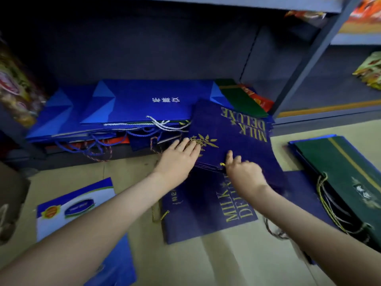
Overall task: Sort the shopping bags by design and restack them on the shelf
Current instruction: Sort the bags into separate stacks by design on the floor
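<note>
The shelf holds flat glossy blue bags with rope handles, matte navy bags jut off its front, green bags lie before it, left hand flat on the navy paper, right hand gripping its edge.

The navy bags under the left hand and right hand look like smooth matt paper with faintly metallic gold print. Beyond the left hand, the bright blue bags are smooth paper with a slight sheen and twisted cord handles, while the dark green bags right of the right hand are matt paper with gold twisted cords. The floor sheet nearer than both hands looks like dull tan cardboard.
</note>
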`<state>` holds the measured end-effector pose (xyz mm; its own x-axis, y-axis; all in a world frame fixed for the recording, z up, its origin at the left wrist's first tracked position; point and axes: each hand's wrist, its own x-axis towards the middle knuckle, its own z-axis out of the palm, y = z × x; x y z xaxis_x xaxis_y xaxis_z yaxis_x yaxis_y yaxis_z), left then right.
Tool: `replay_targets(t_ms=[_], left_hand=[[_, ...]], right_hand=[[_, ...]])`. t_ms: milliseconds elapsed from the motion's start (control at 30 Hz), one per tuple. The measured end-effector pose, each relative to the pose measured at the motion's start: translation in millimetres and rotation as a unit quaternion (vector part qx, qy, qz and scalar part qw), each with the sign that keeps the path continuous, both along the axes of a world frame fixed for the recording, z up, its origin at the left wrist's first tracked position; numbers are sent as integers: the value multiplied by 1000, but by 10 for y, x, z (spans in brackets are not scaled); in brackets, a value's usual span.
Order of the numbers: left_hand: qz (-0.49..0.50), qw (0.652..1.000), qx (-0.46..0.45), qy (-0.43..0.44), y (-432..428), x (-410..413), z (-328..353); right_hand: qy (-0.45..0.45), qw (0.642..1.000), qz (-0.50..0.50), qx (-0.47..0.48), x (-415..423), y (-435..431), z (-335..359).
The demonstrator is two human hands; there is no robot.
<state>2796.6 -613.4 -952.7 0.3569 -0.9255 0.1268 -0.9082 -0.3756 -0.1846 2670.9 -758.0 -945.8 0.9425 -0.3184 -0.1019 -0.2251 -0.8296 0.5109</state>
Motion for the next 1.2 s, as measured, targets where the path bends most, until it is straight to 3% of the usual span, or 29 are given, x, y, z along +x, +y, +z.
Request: replay_targets(t_ms=[100,267,300,367,400,433,500,567,633,767,933,1067,1200], left_hand=[[-4,999,43,-14,84,-420,-30],[-74,995,47,-42,273,-501,-338],[-77,995,59,-36,349,-451,-395],[-58,992,107,-28,509,-358,-493],[-33,991,129,-25,591,-307,-532],[-1,987,160,-7,667,-245,-592],[110,968,212,74,764,-161,-590],[184,952,201,139,795,-159,-624],[189,946,180,195,780,-241,-730],[108,942,187,257,767,-723,-1081],[16,945,252,210,711,-1089,-1513],[-23,949,254,184,680,-1046,-1677],[-4,962,217,166,552,-885,-1668]], right_hand=[[27,999,-37,13,-122,496,-103],[19,971,-50,231,-265,807,-34],[50,952,-47,297,-311,785,-52],[128,876,-53,462,-435,693,-196],[161,839,-50,517,-504,635,-284],[191,828,-35,526,-573,583,-381],[226,867,-1,444,-710,488,-633],[238,908,9,344,-813,419,-883],[237,926,7,295,-890,371,-1094],[200,936,-16,290,-904,316,-1354],[215,931,-7,297,-837,224,-1509],[209,934,45,285,-891,147,-1604],[169,936,24,308,-862,-29,-1680]])
